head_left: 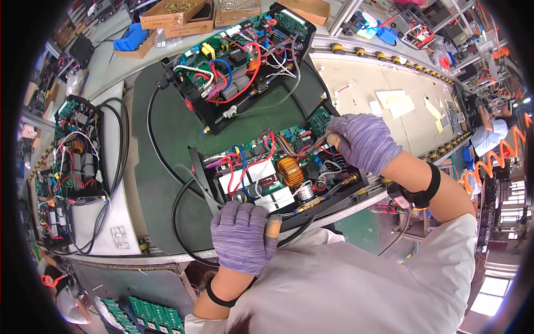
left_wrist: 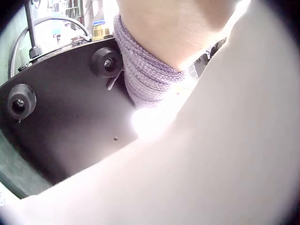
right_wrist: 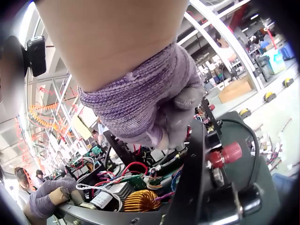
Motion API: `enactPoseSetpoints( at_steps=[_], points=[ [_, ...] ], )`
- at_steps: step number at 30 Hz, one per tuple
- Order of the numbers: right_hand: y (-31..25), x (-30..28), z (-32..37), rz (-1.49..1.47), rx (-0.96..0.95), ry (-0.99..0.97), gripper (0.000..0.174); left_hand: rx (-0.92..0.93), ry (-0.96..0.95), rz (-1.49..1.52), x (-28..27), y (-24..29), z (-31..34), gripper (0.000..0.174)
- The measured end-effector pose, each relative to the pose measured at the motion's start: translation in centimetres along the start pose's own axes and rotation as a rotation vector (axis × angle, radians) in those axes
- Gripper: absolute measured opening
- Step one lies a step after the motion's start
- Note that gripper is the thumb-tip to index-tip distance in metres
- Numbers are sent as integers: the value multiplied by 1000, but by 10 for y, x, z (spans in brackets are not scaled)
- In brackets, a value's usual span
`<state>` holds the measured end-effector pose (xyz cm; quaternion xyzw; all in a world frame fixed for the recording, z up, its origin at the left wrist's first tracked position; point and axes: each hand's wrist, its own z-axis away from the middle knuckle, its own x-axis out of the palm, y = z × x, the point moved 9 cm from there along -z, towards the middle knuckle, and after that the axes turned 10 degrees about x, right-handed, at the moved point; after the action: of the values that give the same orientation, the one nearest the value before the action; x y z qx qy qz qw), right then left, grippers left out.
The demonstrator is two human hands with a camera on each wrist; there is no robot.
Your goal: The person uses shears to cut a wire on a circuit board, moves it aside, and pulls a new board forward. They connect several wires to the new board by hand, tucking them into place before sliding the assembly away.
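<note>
An opened black metal chassis (head_left: 334, 206) full of circuit boards and wires lies in front of me, a copper-wound coil (head_left: 291, 171) near its middle. My gloved left hand (head_left: 239, 236) grips its near edge, fingers curled over the rim. In the left wrist view a black panel (left_wrist: 70, 112) with rubber feet stands beside that hand. My gloved right hand (head_left: 364, 142) is at the chassis's right end, pinching wires (head_left: 318, 147) beside a small upright green board (head_left: 320, 121). From the right wrist view its curled fingers (right_wrist: 187, 97) point down into the wiring; the fingertips are partly hidden.
A second opened unit (head_left: 245, 67) stands behind on the green mat (head_left: 161, 222), and a third (head_left: 75, 161) sits at the left. Black cables (head_left: 150, 128) loop around the units. Cardboard boxes (head_left: 172, 14) line the back; paper sheets (head_left: 396, 102) lie to the right.
</note>
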<state>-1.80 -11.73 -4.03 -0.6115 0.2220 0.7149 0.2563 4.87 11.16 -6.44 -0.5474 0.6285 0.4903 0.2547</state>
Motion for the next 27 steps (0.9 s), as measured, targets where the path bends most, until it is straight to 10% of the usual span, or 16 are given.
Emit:
enactPoseSetpoints(
  at_steps=[3,16,27],
  points=[
    [2,11,7,217,85,-357,34,-5,5,-27,1,1,0,24],
    [11,16,30,-293,-352,-75,21,3,-7,-93,0,6,-3,21],
    [16,23,24,-804,-291,-222,22,76,-53,156,-35,26,-50,38]
  ],
)
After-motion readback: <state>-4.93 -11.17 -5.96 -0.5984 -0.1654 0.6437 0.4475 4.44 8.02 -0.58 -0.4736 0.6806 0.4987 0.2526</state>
